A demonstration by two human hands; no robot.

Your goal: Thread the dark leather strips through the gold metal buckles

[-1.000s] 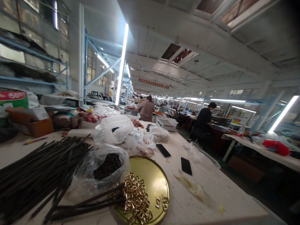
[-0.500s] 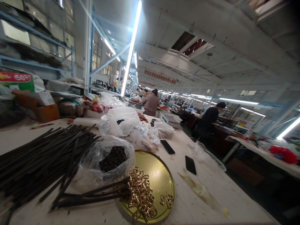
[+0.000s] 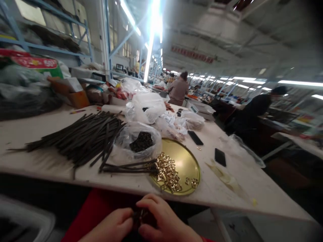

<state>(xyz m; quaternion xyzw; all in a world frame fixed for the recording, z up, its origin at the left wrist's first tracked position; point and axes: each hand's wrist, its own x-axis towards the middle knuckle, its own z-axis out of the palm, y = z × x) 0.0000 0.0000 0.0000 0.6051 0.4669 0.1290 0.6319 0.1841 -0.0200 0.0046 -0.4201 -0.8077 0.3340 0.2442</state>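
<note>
The pale tabletop's (image 3: pixel 267 191) front edge is standing between both bare hands, left (image 3: pixel 120 220) and right (image 3: pixel 164 218), and the work surface above. Over the round gold metal tray (image 3: pixel 188 161), a pile of small gold buckles (image 3: pixel 168 173) is crowding the left half, while bare metal is opening toward the far right. Long flat black strips (image 3: pixel 83 139) and a clear plastic bag (image 3: pixel 121 144) are obstructing the left side. Rightward, open tabletop is offering passage around a black rectangular phone (image 3: pixel 220 157) and a flat yellowish strip (image 3: pixel 224 176).
</note>
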